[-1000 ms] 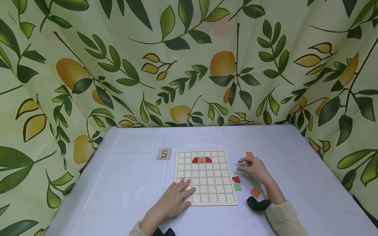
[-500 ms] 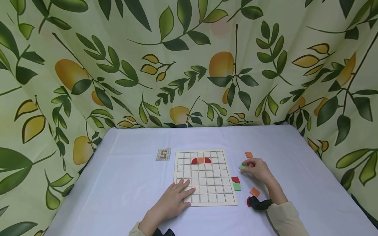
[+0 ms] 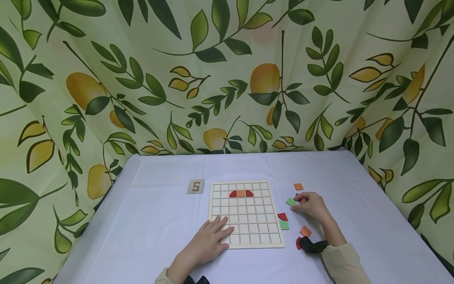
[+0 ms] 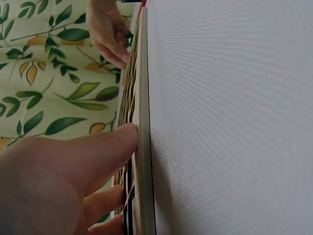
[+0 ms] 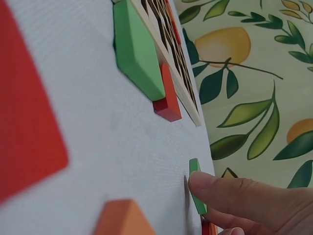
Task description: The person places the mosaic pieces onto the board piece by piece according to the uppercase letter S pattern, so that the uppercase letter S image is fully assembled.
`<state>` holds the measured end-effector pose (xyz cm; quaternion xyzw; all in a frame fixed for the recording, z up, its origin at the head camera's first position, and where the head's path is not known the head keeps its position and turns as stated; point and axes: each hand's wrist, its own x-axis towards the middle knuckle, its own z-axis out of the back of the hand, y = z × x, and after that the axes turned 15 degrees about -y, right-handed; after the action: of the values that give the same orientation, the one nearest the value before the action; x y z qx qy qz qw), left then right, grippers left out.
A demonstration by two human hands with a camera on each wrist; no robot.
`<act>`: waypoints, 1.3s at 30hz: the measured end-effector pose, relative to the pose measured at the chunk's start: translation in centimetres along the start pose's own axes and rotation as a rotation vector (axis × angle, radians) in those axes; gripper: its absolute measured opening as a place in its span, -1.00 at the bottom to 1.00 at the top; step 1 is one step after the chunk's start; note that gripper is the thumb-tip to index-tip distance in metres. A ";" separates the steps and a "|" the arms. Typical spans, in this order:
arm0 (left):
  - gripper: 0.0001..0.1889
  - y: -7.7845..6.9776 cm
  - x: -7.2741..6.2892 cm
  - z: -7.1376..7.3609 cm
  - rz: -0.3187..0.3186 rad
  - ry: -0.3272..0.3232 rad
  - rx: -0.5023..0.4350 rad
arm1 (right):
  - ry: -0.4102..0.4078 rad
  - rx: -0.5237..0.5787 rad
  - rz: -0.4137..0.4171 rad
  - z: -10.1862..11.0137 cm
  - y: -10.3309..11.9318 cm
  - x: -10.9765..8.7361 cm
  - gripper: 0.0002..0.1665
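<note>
green tile pinched beside the grid board

from where i stand, the grid board [image 3: 253,217] lies flat on the white cloth [image 3: 152,213]. the left hand [image 3: 211,238] rests on its near left corner, fingers spread apart, thumb at the edge. to the board's right, the right hand [image 3: 313,206] has thumb and fingers clamped on a green tile [image 3: 291,201], well off the edge; a red piece [image 5: 206,226] shows just behind, partly hidden.

in the board's second row from the far side sit a red quarter [image 3: 233,194], an orange square [image 3: 241,193] and another red quarter [image 3: 249,193]. a red wedge [image 3: 282,217] and a green square [image 3: 284,225] lie just beside its right edge. beyond its far left corner is a small patterned card [image 3: 196,186].
</note>
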<state>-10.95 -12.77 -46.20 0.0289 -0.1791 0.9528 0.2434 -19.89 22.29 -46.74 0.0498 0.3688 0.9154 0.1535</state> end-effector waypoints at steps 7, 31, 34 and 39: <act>-0.50 0.0 -0.1 0.0 0.000 -0.002 0.001 | -0.011 -0.010 0.008 0.0 0.2 -0.3 -0.63; -0.49 0.1 -0.1 0.0 -0.011 -0.011 -0.003 | -0.009 -0.001 0.055 -0.4 0.8 -0.6 -0.68; -0.50 0.1 -0.1 0.0 -0.011 -0.015 0.002 | 0.004 0.015 0.078 -0.6 1.1 -0.6 -0.67; -0.49 0.1 -0.1 0.0 -0.007 -0.012 0.001 | 0.035 0.051 0.112 -1.0 1.7 -0.7 -0.68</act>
<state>-10.89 -12.92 -46.24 0.0354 -0.1799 0.9519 0.2456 -19.84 20.26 -46.29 0.0582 0.3912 0.9136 0.0940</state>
